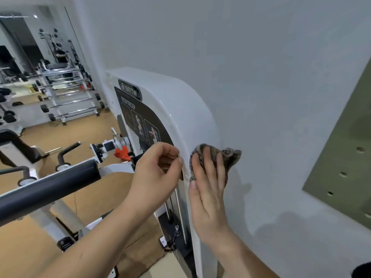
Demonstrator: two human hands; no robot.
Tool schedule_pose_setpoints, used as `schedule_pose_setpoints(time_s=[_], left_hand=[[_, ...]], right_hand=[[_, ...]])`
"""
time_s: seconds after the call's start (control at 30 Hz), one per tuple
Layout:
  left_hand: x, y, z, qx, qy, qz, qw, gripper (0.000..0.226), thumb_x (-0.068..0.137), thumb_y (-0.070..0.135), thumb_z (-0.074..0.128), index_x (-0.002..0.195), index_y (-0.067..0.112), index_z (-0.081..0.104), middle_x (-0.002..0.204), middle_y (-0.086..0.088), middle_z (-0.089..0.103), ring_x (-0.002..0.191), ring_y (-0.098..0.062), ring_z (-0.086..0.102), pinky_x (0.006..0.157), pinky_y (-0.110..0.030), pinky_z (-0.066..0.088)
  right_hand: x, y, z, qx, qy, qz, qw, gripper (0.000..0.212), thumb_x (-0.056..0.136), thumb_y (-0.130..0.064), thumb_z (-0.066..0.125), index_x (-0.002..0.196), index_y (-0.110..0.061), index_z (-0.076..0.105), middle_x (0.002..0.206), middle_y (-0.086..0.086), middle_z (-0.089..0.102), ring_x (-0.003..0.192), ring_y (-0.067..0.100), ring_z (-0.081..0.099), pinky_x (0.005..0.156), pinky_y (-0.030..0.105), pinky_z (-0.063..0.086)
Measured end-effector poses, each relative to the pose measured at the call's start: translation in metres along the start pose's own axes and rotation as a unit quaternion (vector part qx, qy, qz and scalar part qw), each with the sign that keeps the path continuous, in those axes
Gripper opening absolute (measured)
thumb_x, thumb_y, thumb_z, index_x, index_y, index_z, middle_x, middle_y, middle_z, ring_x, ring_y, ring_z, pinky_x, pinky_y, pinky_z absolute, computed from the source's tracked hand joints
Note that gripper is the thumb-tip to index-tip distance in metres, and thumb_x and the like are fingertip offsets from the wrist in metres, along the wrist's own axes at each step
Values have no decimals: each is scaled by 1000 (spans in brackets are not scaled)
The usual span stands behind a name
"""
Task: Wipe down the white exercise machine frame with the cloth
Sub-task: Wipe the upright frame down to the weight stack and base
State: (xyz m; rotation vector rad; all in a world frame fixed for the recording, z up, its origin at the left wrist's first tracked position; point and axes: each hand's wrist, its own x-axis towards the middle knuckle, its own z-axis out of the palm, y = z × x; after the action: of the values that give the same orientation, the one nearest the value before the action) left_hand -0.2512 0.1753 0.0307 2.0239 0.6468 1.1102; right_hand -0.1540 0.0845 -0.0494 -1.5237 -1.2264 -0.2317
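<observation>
Just right of centre, the right hand (pixel 208 189) lies flat, its straight fingers spread over the mottled cloth (pixel 230 156). It presses the cloth onto the curved side of the white machine frame (pixel 180 109), so the whole palm drives the wipe. At centre, the left hand (pixel 156 169) curls thumb and fingers round the frame's front edge beside the black instruction label (pixel 144 121), likely to brace against that push.

- Barbell rack (pixel 68 97), far left, stacked with bars.
- Orange object (pixel 122 153) on the wooden floor (pixel 60 135).
- Green panel (pixel 341 157) with holes on the grey wall (pixel 261 57), right.
</observation>
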Motion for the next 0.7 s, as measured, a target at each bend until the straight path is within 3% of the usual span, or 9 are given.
schedule_pose_setpoints(time_s=[0.07, 0.17, 0.3, 0.43, 0.57, 0.7], left_hand=[[6, 5, -3, 18, 6, 19, 1000, 14, 92, 11, 71, 97, 23, 66, 91, 6, 69, 85, -14, 70, 77, -37, 60], [17, 12, -7, 40, 29, 49, 998, 16, 90, 8, 72, 97, 21, 65, 94, 3, 67, 87, -15, 69, 79, -38, 59], [30, 20, -14, 77, 45, 99, 991, 17, 89, 8, 72, 97, 21, 65, 98, 5, 63, 91, -13, 67, 82, -39, 59], [41, 27, -28, 135, 30, 164, 977, 14, 87, 8, 73, 99, 15, 68, 100, 5, 60, 94, -12, 64, 83, -34, 57], [57, 33, -33, 194, 15, 211, 958, 14, 83, 4, 71, 91, 13, 65, 92, 5, 57, 88, -6, 58, 78, -19, 48], [54, 19, -27, 160, 22, 171, 972, 12, 85, 3, 68, 89, 14, 63, 90, 2, 59, 86, -15, 61, 77, -35, 54]], right_hand=[[32, -6, -9, -13, -8, 2, 1000, 54, 108, -31, 29, 161, -41, 23, 172, -17, 11, 160, 20, -6, 129, 39, -4], [96, -15, -27, -70, -33, -15, 997, 54, 104, -37, 27, 157, -38, 40, 168, -18, 26, 158, 17, 6, 128, 50, 10], [96, -9, -30, -108, -14, -66, 992, 52, 107, -30, 29, 157, -29, 42, 167, -11, 31, 157, 23, 16, 126, 51, 20], [41, -9, -14, -90, 7, -56, 994, 53, 108, -24, 30, 161, -25, 35, 170, -8, 23, 159, 26, 12, 128, 48, 14], [110, -24, -25, -110, -31, -41, 993, 56, 103, -34, 28, 154, -26, 48, 165, -6, 38, 155, 30, 21, 127, 52, 16], [176, -35, -29, -161, -115, -68, 978, 62, 97, -38, 23, 151, -32, 51, 161, -13, 43, 153, 24, 27, 125, 48, 20]])
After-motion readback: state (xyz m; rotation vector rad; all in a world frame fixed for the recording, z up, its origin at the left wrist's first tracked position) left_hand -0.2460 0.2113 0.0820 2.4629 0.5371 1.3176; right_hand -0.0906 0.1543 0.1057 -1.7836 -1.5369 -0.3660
